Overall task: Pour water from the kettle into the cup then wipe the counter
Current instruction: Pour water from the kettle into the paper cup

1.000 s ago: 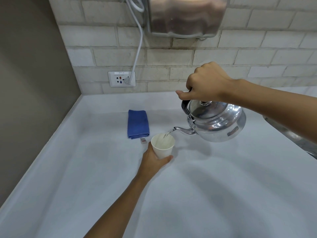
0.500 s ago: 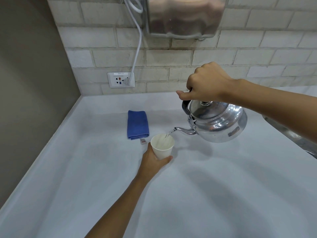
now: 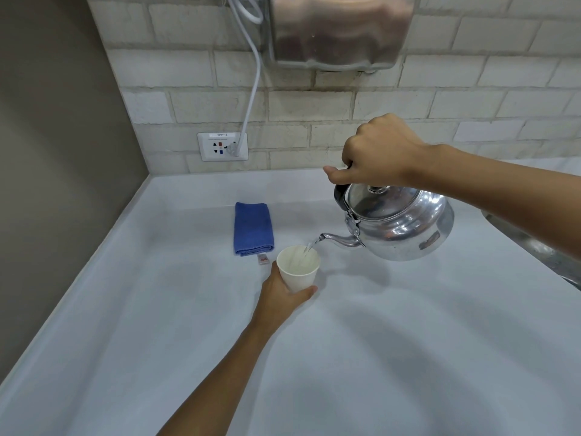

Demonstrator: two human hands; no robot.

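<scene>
A shiny metal kettle hangs tilted above the white counter, its spout pointing left and down. My right hand grips its black handle from above. A thin stream of water runs from the spout into a white paper cup, which stands upright on the counter. My left hand is wrapped around the cup's near side. A folded blue cloth lies flat just behind and left of the cup.
A brick-tiled wall runs along the back with a socket and a white cable plugged in. A metal hand dryer hangs above. A grey wall closes the left side. A metal sink rim shows at the right.
Almost nothing differs: the kettle stays tilted and keeps pouring into the cup. Both hands hold their places.
</scene>
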